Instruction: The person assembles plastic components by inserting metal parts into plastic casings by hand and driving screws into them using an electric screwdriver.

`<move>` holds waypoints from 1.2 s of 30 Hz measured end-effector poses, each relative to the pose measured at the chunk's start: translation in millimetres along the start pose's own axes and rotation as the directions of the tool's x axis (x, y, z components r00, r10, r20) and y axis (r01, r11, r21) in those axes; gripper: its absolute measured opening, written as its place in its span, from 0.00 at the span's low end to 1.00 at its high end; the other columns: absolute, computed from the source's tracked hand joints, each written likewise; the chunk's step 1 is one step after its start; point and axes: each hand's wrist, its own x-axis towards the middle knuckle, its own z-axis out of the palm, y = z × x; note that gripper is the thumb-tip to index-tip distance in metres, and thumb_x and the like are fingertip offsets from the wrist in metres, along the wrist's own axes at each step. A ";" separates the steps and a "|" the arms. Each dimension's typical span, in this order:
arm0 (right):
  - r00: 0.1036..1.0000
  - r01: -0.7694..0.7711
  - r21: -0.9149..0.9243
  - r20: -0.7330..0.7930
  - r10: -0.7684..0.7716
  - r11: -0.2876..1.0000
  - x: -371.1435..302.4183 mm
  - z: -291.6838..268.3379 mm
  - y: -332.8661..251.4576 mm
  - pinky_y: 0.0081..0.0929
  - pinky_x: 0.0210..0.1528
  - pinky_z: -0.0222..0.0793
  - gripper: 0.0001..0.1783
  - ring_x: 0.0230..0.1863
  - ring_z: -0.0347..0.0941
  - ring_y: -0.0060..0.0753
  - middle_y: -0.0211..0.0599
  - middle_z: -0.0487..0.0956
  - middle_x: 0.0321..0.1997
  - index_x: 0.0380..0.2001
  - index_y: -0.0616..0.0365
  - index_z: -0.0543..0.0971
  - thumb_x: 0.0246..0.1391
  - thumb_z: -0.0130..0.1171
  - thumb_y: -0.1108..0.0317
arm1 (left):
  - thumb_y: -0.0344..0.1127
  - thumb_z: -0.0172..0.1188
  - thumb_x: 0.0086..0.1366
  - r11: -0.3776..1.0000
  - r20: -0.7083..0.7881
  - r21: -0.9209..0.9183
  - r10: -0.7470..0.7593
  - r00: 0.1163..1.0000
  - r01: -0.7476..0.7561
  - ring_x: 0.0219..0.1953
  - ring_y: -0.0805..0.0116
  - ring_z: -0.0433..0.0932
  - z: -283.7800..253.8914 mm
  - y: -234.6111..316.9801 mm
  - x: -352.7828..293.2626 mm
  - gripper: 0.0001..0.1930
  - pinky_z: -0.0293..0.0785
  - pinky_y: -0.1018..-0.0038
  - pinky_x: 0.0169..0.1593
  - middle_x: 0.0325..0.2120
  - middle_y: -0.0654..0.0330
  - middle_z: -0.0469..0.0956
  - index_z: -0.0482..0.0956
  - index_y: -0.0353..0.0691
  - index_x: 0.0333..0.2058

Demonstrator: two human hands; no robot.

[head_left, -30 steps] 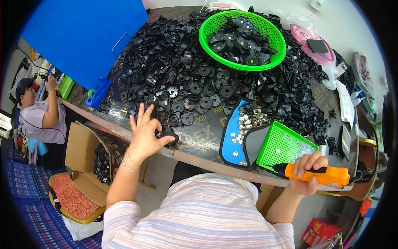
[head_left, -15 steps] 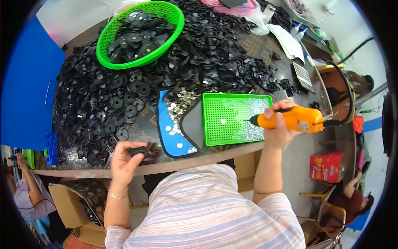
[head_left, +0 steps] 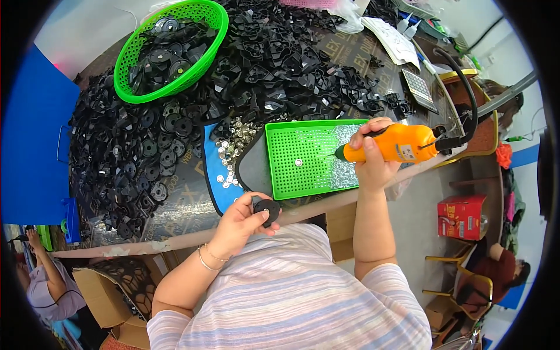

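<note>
My left hand (head_left: 244,220) pinches a black plastic part with a round disc face (head_left: 266,212) close to the table's front edge, and a small silver piece shows at the disc's middle. My right hand (head_left: 376,154) is wrapped round an orange electric screwdriver (head_left: 402,144). Its dark tip points left over a green perforated tray (head_left: 286,189), whose right side holds many small silver screws (head_left: 345,169). One round silver cap (head_left: 298,163) lies alone in the tray. Beside the tray, several silver caps (head_left: 236,140) lie on a blue mat with dark edging (head_left: 211,166).
Heaps of black plastic parts (head_left: 280,76) cover much of the table. A green basket (head_left: 219,41) of such parts stands at the far left. A calculator (head_left: 420,90) and papers (head_left: 391,41) lie at the right. The screwdriver's black cable (head_left: 469,111) arches rightward. Other people sit at both sides.
My left hand has moved right, from the table's left front to beside the tray, turning the part so its disc face shows. The screwdriver has shifted slightly left with the whole view.
</note>
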 end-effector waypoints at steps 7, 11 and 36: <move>1.000 0.016 -0.033 0.021 -0.015 0.999 2.0 2.4 0.6 0.20 0.27 0.67 0.12 0.23 0.68 0.24 0.39 0.69 0.31 0.33 0.62 0.67 0.42 0.53 0.83 | 0.24 0.50 0.60 0.999 -0.038 -0.039 -0.039 0.998 0.038 0.30 0.66 0.78 -5.0 -4.8 6.5 0.12 0.78 0.77 0.31 0.35 0.56 0.74 0.66 0.35 0.44; 0.998 0.020 0.004 0.062 -0.020 1.000 4.3 -2.9 4.1 0.20 0.27 0.67 0.12 0.23 0.67 0.24 0.38 0.69 0.30 0.33 0.62 0.67 0.42 0.53 0.83 | 0.24 0.50 0.59 0.998 -0.047 -0.055 -0.030 0.998 0.028 0.28 0.66 0.78 -5.8 -6.2 7.8 0.12 0.79 0.76 0.30 0.34 0.54 0.74 0.67 0.35 0.43; 0.882 -0.233 0.216 0.458 0.113 0.948 -40.5 68.4 -42.3 0.17 0.26 0.66 0.15 0.24 0.68 0.23 0.39 0.68 0.31 0.34 0.57 0.66 0.42 0.57 0.75 | 0.22 0.49 0.58 1.000 -0.081 0.022 -0.012 0.997 0.014 0.25 0.71 0.77 -4.0 -8.5 7.1 0.11 0.77 0.79 0.27 0.29 0.61 0.72 0.67 0.34 0.41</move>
